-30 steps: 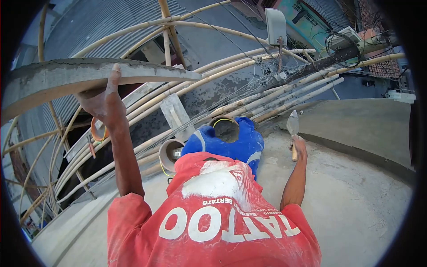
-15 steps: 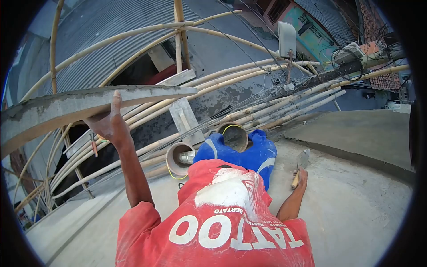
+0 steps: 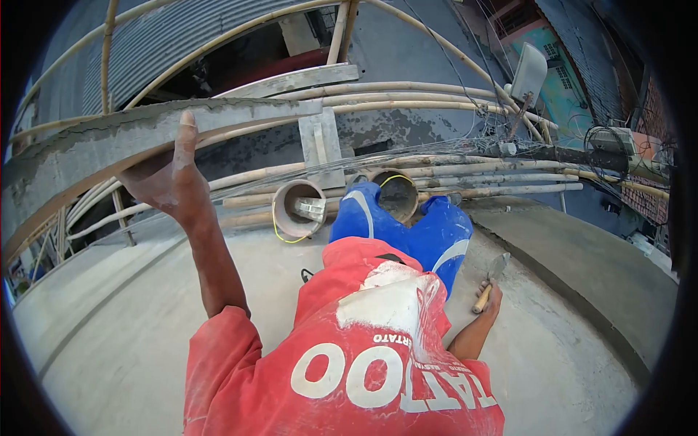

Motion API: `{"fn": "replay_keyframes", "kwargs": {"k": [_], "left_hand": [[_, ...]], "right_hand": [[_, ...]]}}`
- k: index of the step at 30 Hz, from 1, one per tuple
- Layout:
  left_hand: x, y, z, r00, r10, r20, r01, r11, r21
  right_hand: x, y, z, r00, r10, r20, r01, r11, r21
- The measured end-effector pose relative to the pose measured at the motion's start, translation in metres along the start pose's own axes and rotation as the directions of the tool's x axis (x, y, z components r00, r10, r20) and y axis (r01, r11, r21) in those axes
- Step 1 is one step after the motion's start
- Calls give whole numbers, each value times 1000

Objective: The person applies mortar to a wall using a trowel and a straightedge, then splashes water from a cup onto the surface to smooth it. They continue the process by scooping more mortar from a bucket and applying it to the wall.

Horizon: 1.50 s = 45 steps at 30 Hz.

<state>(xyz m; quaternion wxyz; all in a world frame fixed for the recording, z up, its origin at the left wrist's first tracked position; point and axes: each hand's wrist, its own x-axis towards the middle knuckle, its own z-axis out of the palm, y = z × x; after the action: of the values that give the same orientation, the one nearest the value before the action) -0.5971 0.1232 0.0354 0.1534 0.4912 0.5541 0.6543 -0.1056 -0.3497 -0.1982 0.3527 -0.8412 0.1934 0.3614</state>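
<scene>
My left hand (image 3: 174, 182) grips the lower edge of a long grey board (image 3: 94, 142), its thumb upright on the near face and its fingers partly hidden behind. Wet-looking cement lies along the board's upper edge. At the right, low beside my body, my right hand (image 3: 492, 296) is closed round the wooden handle of a small trowel (image 3: 498, 266), blade pointing away. Near my knees are two buckets: one (image 3: 283, 211) with a pale metal object (image 3: 310, 208) inside, the other (image 3: 407, 198) with grey material in it.
Bamboo poles (image 3: 436, 107) run across beyond the concrete surface (image 3: 131, 312). A flat board with a handle (image 3: 321, 145) rests on poles. Tangled wires, a pale box on a bracket (image 3: 529, 71) and a corrugated roof (image 3: 160, 58) lie farther off. A raised concrete edge (image 3: 582, 254) is at right.
The view has turned, so the poles and buckets look more level. My left hand still grips the board, and its far end appears higher in view. The trowel remains in my right hand.
</scene>
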Motion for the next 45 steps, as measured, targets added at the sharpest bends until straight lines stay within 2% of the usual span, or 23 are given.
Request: {"fn": "replay_keyframes", "kwargs": {"k": [2, 3, 7, 9, 13, 16, 17, 19, 27, 29, 30, 31, 32, 33, 34, 36, 37, 42, 45], "left_hand": [[-1, -10, -2, 1000, 25, 7, -25, 996, 80], [-5, 0, 1, 1000, -21, 11, 20, 1000, 5], [-6, -7, -6, 999, -38, 10, 38, 999, 22], [2, -18, -11, 1000, -26, -1, 26, 993, 116], [14, -22, -13, 1000, -2, -12, 3, 996, 94], [17, -23, -17, 1000, 14, -13, -12, 995, 100], [20, -22, -19, 1000, 25, 10, -26, 986, 162], [19, -15, -20, 1000, 23, 9, -24, 987, 156], [13, -1, -23, 998, 66, -19, -62, 988, 143], [7, 14, -24, 999, -34, -13, 35, 994, 101], [6, 12, -26, 994, 76, -78, -71, 995, 66], [6, 2, -34, 984, 173, -43, -160, 964, 213], [2, 15, -31, 985, 159, -74, -153, 985, 77], [-3, 14, -31, 990, 122, -74, -118, 992, 55], [-6, 3, -34, 983, 171, -68, -167, 984, 66], [-11, -2, -33, 997, 61, -45, -68, 985, -158], [-12, 2, -35, 996, 64, -55, -72, 985, -159], [-25, 9, -52, 979, 180, -91, -176, 983, 49], [-32, 26, -62, 993, 46, -105, -34, 993, 111]], "right_hand": [[-6, -1, 1, 1000, -7, -3, 8, 999, 43], [-7, -2, 3, 1000, -10, -1, 10, 999, 32], [-10, -4, -5, 1000, -21, -8, 22, 995, 97], [-13, -3, -2, 1000, -16, -2, 16, 995, 102], [-13, -6, -5, 999, 3, -48, 5, 987, 161], [-15, -1, -9, 999, 19, -41, -12, 988, 153], [-15, -1, -9, 999, 22, -38, -16, 989, 148], [-40, -13, 1, 999, 30, -32, -26, 990, 138], [-15, -10, -7, 1000, 29, 9, -30, 994, 101], [-21, -23, -4, 999, 15, 31, -17, 998, 63], [-16, -28, 6, 998, 26, 63, -29, 999, 37], [-9, -36, 22, 994, 28, 103, -27, 1000, -12], [-2, -48, 35, 990, 19, 140, -11, 998, -56], [4, -56, 39, 986, 8, 165, 6, 996, -86], [16, -61, 42, 985, -8, 173, 26, 994, -106], [29, -64, 34, 985, -9, 175, 31, 992, -124], [31, -67, 33, 984, -10, 180, 33, 991, -127], [48, -73, 28, 978, -27, 207, 56, 989, -137], [47, -73, 26, 976, -32, 214, 63, 988, -138]]}}
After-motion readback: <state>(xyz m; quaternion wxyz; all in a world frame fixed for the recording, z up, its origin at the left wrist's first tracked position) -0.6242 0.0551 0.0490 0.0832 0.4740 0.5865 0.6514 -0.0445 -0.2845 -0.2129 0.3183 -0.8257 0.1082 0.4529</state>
